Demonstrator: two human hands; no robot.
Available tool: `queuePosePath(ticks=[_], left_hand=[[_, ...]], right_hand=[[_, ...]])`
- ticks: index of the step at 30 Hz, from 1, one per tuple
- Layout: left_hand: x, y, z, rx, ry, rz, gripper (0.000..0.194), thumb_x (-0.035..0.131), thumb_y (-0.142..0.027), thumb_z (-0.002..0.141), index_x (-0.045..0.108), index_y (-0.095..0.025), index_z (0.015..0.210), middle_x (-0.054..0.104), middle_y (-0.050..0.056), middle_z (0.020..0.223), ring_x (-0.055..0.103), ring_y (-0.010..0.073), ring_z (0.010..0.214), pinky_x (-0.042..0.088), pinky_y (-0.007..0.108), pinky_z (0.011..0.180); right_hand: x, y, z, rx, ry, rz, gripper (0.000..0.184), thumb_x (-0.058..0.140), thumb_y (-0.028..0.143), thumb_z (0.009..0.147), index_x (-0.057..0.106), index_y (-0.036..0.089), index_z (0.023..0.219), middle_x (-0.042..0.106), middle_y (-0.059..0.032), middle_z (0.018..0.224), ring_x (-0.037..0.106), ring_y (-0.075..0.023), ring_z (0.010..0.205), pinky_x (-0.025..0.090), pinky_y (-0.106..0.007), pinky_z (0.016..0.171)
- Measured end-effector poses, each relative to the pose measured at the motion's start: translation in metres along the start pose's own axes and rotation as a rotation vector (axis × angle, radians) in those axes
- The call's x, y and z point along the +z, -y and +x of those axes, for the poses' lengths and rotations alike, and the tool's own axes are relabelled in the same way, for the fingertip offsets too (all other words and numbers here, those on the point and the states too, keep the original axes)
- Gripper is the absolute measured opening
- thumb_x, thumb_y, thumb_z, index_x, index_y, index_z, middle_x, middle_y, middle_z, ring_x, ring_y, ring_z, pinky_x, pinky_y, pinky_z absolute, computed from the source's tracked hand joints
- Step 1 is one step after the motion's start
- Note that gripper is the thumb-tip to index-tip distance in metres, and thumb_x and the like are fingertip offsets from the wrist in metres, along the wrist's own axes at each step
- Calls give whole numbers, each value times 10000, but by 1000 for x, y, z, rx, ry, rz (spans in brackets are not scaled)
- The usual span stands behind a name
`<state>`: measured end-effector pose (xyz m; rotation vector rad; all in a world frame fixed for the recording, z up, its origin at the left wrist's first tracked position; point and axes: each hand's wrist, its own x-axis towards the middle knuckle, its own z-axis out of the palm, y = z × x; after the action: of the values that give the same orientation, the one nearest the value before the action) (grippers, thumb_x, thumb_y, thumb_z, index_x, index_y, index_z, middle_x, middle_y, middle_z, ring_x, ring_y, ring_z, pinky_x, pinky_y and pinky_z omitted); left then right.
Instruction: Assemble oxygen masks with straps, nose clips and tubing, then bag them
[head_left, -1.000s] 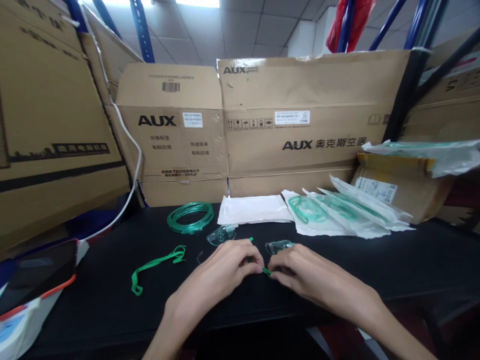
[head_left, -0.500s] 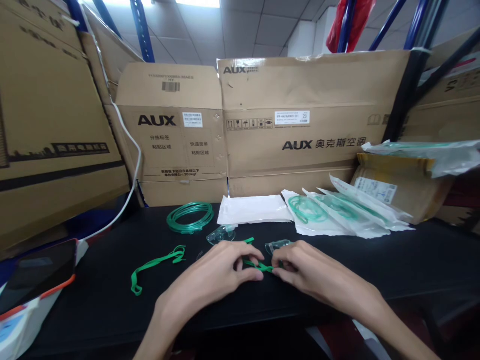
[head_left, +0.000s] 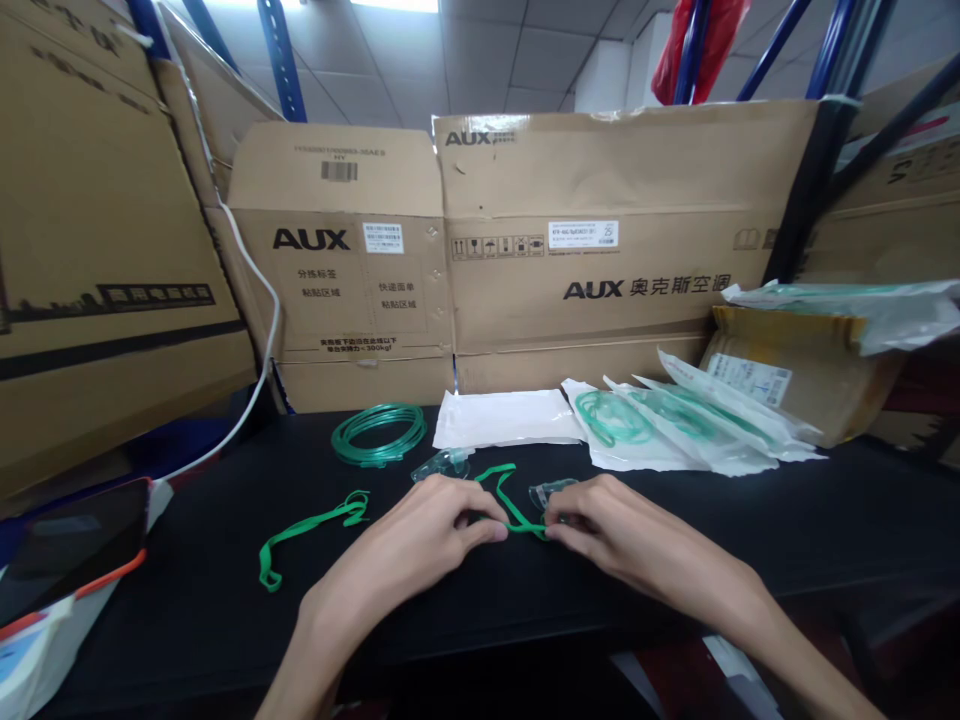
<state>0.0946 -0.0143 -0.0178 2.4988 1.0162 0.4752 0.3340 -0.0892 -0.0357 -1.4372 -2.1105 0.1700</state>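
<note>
The green band was between the two hands, over the middle of the bench, closer to the front edge than the white packet near the back edge. The left hand had its thumb and fingertips squeezed close together on one part of the band. The right hand pinched another part with its fingertips. The short bit between them ran from side to side, nearly in line with the bench's front edge, and neither hand was clearly nearer to it. From there the band bent up toward the back edge, then turned left at its top. One clear plastic piece lay just behind the left hand, and another clear plastic piece lay just behind the right fingers. A second green band lay by itself to the left, with a ring of green tube behind it, nearer the back edge. The fingers hid the parts of the band they held, so I could not tell if it had a knot or where its ends were. The hands also covered some of both clear pieces, and their see-through edges were hard to make out.
</note>
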Motion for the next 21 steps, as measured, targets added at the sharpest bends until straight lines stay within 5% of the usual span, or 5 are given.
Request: queuePosePath(ticks=[5, 12, 17, 21], left_hand=[[13, -7, 3, 16, 19, -32, 316, 610, -515, 918, 736, -355, 1159, 727, 10, 1099, 621, 260, 1069, 464, 301, 811], [16, -12, 10, 88, -15, -34, 225, 580, -415, 960, 772, -315, 1020, 743, -11, 1060, 627, 232, 1077, 436, 294, 905], [9, -13, 10, 69, -25, -26, 239, 574, -417, 958, 779, -300, 996, 743, -3, 991, 643, 230, 951, 441, 290, 801], [6, -12, 8, 50, -71, -22, 198, 601, -424, 947, 773, -343, 1002, 741, -36, 979, 632, 217, 928, 425, 283, 793]], right_hand=[[1, 7, 3, 31, 107, 9, 151, 566, 284, 961, 713, 261, 986, 721, -32, 974, 664, -223, 947, 502, -316, 790], [-10, 2, 9, 30, 92, -7, 135, 594, 321, 951, 717, 264, 951, 697, -18, 912, 651, -213, 888, 486, -323, 779], [-19, -16, 9, 55, -8, -67, 291, 600, 455, 938, 680, 301, 1172, 652, -55, 1192, 647, -250, 1066, 503, -389, 911], [-13, -20, 5, 143, 71, -91, 450, 628, 493, 914, 597, 330, 1333, 601, -79, 1343, 601, -301, 1205, 477, -470, 1008]])
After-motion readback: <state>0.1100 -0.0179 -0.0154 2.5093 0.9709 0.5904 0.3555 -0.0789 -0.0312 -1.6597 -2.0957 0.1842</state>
